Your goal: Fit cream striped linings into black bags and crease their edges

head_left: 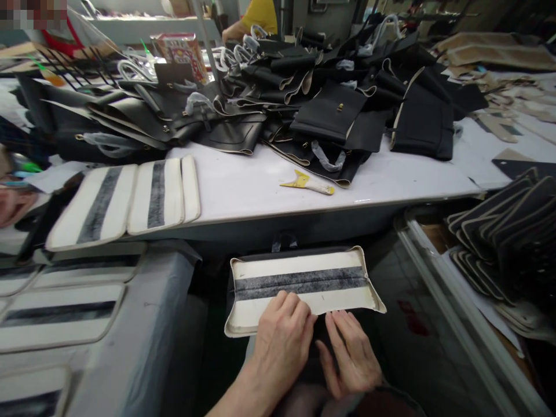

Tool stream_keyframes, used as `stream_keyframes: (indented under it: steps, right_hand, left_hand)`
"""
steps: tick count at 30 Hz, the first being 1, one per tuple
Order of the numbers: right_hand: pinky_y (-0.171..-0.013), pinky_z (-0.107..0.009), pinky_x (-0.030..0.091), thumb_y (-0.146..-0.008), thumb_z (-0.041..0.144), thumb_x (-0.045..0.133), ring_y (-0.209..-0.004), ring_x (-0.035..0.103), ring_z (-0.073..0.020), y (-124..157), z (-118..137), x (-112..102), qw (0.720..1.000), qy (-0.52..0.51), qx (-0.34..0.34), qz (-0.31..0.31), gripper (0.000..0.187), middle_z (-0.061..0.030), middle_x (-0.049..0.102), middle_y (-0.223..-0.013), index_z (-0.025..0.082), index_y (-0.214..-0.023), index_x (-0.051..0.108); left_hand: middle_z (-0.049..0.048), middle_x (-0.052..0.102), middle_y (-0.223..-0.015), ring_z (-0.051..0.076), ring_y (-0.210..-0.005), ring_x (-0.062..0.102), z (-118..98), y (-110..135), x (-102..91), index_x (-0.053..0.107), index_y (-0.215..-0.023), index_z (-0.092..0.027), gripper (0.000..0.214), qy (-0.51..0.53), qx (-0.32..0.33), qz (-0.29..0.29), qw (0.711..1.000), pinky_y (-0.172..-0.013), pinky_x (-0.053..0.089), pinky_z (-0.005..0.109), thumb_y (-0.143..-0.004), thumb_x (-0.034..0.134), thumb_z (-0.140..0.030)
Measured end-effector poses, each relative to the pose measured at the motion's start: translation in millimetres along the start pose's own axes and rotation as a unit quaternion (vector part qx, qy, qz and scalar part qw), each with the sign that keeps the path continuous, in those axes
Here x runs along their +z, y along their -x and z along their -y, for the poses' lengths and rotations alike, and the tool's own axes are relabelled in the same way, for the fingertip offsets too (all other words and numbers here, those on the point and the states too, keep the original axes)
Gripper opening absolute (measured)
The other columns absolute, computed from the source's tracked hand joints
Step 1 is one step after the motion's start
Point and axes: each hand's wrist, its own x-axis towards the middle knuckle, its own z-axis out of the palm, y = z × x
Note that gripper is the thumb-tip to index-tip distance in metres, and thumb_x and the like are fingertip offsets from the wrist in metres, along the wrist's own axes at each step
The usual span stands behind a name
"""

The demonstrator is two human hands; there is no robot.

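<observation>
A cream panel with a dark grey centre stripe (304,282) lies on a black bag part in my lap, below the table edge. My left hand (282,341) rests on its near edge with fingers curled and pressing down on the cream surface. My right hand (351,353) lies beside it, fingers stretched flat, their tips touching the panel's near edge. Neither hand lifts anything.
A white worktable (260,185) carries a big heap of black leather bag parts (330,110), a yellow-handled scraper (308,182) and similar striped panels (125,200). More panels (56,313) lie at left, stacked dark pieces (508,231) at right. A person in yellow (256,17) sits behind.
</observation>
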Motion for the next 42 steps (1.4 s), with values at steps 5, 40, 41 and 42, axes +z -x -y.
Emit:
stream_keyframes:
  steps: [5, 40, 41, 42]
  right_hand:
    - [-0.096, -0.048, 0.051, -0.088, 0.017, 0.060, -0.116, 0.058, -0.0332, -4.2, 11.3, 4.0, 1.000, -0.029, -0.008, -0.009, 0.059, -0.0178, 0.063, -0.121, 0.009, -0.144, 0.045]
    - [-0.097, -0.046, 0.046, -0.092, 0.023, 0.060, -0.116, 0.057, -0.0311, -23.6, 40.4, 10.9, 0.992, -0.075, -0.086, 0.049, 0.057, -0.0163, 0.064, -0.121, 0.006, -0.144, 0.045]
    - [-0.098, -0.046, 0.046, -0.092, 0.022, 0.060, -0.116, 0.057, -0.0309, -24.7, 41.4, 11.5, 0.992, -0.078, -0.090, 0.050, 0.057, -0.0162, 0.064, -0.121, 0.006, -0.144, 0.045]
    - [-0.098, -0.045, 0.046, -0.091, 0.022, 0.060, -0.115, 0.057, -0.0306, -25.9, 42.4, 12.1, 0.991, -0.082, -0.093, 0.051, 0.056, -0.0160, 0.064, -0.121, 0.006, -0.143, 0.046]
  left_hand:
    - [0.0031, 0.060, -0.083, 0.023, -0.081, 0.051, 4.6, 7.9, -7.2, 0.055, -0.080, -0.020, 0.017, -0.042, -0.026, -0.020, 0.999, -0.074, 0.038, 0.043, -0.095, 0.049, -0.021]
    - [0.0005, 0.060, -0.086, 0.018, -0.091, 0.056, 49.4, 57.5, -37.0, 0.065, -0.080, -0.021, 0.009, 0.020, -0.073, -0.172, 0.982, -0.107, 0.035, 0.047, -0.088, 0.064, -0.022]
    - [0.0003, 0.060, -0.086, 0.018, -0.091, 0.056, 53.1, 60.1, -38.3, 0.066, -0.081, -0.022, 0.008, 0.019, -0.068, -0.170, 0.983, -0.111, 0.032, 0.049, -0.089, 0.064, -0.022]
    - [0.0001, 0.060, -0.086, 0.017, -0.091, 0.056, 56.8, 62.4, -39.3, 0.066, -0.082, -0.022, 0.008, 0.018, -0.063, -0.167, 0.984, -0.113, 0.030, 0.050, -0.089, 0.064, -0.022]
